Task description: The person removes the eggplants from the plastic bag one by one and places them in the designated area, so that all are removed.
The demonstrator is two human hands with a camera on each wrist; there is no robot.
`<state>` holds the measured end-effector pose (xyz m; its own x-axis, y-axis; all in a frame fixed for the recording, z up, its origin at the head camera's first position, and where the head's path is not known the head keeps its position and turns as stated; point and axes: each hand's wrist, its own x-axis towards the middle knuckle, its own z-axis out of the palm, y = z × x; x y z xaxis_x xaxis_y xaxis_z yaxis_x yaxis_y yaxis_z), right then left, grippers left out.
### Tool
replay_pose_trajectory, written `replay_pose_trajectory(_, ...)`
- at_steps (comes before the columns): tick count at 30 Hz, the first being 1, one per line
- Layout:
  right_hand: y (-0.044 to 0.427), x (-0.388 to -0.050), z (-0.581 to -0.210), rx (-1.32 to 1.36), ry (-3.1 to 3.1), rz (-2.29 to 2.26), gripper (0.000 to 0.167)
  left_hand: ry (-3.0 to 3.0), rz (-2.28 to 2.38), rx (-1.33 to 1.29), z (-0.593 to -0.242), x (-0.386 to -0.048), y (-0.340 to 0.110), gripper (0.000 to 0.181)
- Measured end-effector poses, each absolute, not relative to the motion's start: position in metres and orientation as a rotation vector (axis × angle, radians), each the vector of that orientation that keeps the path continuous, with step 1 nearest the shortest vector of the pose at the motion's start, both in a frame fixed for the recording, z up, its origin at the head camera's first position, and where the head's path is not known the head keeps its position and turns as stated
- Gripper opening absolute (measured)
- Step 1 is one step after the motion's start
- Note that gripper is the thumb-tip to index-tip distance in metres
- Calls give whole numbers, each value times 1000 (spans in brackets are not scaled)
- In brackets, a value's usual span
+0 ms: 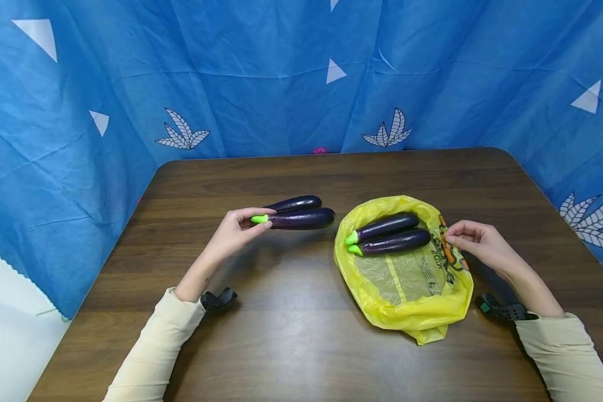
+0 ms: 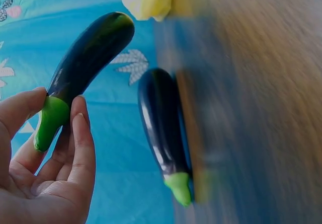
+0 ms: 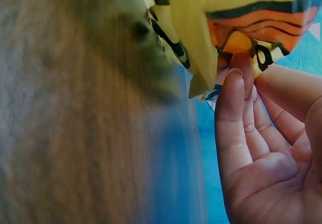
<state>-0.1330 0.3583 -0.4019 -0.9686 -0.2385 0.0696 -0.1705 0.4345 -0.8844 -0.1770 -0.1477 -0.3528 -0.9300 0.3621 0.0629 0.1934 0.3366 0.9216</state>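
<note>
Curtain [image 1: 281, 78], one, blue, printed with white triangles and outlined leaves: hung beyond the yellow bag, behind the far edge of the table.

Table [image 1: 231, 346], one, dark wood grain, far corners rounded: under the bag.

Yellow bag [image 1: 402, 317], one, thin printed plastic, mouth upward, rim turned and crumpled: the landmark for all below. Judged step: eggplants being bagged, two inside, one in hand. Next move, by the same judgement, calls for lifting the held eggplant over the bag's left rim and lowering it onto the bare floor on the near side.

Right hand [image 1: 484, 245]: at the bag's right edge, fingertips and thumb pinching the plastic.

Left hand [image 1: 238, 228]: left of the bag, thumb and fingers pinching one eggplant at its green stem end.

Eggplants, four, dark purple, green-stemmed. Held eggplant [image 1: 304, 219]: left of the bag, raised off the table, blunt end towards the rim. Spare eggplant [image 1: 298, 202]: lying just beyond it. Bagged pair, far one [image 1: 389, 226] and near one [image 1: 398, 242]: side by side, stems leftward; with the soft upstanding rim, the likeliest obstruction.

Black wrist straps, two: left strap [image 1: 218, 300] and right strap [image 1: 499, 309], either side of the bag.
</note>
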Motion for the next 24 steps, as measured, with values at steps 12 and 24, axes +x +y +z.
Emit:
replay_pose_trajectory(12,357,-132,-401,-374,2608,-1591,14,2410,1643,433,-366,-184,-159,33)
replay_pose_trajectory(24,359,-132,-400,-386,2618,-1568,14,2390,1627,435,-383,-191,-163,31)
